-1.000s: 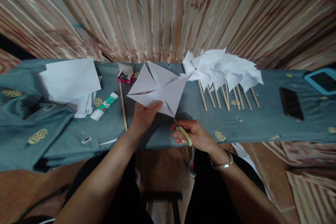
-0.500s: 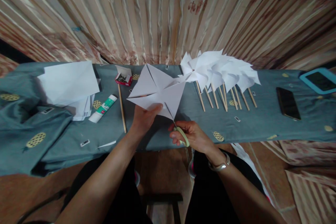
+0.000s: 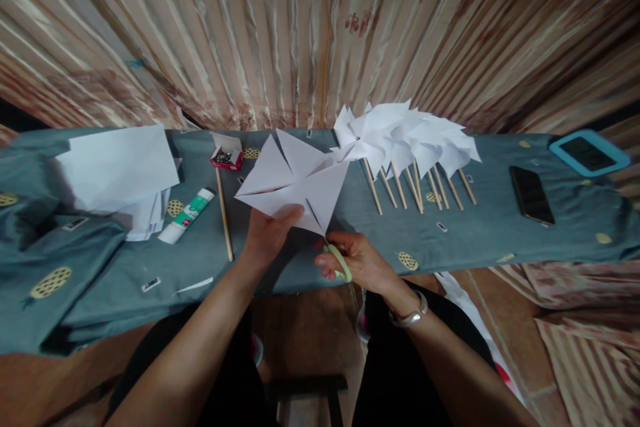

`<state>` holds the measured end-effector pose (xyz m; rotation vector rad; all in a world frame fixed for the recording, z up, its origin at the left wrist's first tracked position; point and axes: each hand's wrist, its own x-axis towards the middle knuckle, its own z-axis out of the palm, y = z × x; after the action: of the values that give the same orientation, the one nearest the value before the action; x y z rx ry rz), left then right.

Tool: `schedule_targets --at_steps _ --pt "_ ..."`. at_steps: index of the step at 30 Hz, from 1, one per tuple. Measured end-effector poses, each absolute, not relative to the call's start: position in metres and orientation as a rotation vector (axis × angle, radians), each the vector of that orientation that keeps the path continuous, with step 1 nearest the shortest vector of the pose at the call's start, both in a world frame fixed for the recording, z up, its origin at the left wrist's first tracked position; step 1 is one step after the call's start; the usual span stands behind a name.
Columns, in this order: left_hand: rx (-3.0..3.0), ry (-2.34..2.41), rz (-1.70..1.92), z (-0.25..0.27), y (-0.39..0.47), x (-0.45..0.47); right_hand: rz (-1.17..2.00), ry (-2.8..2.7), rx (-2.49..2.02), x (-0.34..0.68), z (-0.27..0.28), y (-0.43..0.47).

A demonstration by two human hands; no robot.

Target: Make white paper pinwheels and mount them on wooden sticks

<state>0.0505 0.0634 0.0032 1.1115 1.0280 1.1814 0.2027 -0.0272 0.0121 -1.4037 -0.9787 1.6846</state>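
Scissors (image 3: 343,263) | long axis: diagonal | pointing: forward-left | meeting: white paper (image 3: 320,181)

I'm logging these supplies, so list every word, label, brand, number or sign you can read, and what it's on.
Nothing reads clearly.
White-and-green tube: marks on the label, too small and blurred.
Red box: no print can be made out.
Tablecloth: small black-and-white printed patches, too small to read.
Curtain: reddish printed marks, too blurred to read.
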Motion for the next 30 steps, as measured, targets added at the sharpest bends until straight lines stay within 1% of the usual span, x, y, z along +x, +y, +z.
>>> schedule_targets --at_steps 14,30 --pt "1.084 0.950 1.171 0.0043 0.0606 0.0514 1.687 -0.945 -1.375 0.2021 0.0171 -0.0262" --pt "1.102 0.990 1.119 0.0009 0.0569 0.0507 1.654 -0.970 -1.363 0.2040 0.0125 -0.0270"
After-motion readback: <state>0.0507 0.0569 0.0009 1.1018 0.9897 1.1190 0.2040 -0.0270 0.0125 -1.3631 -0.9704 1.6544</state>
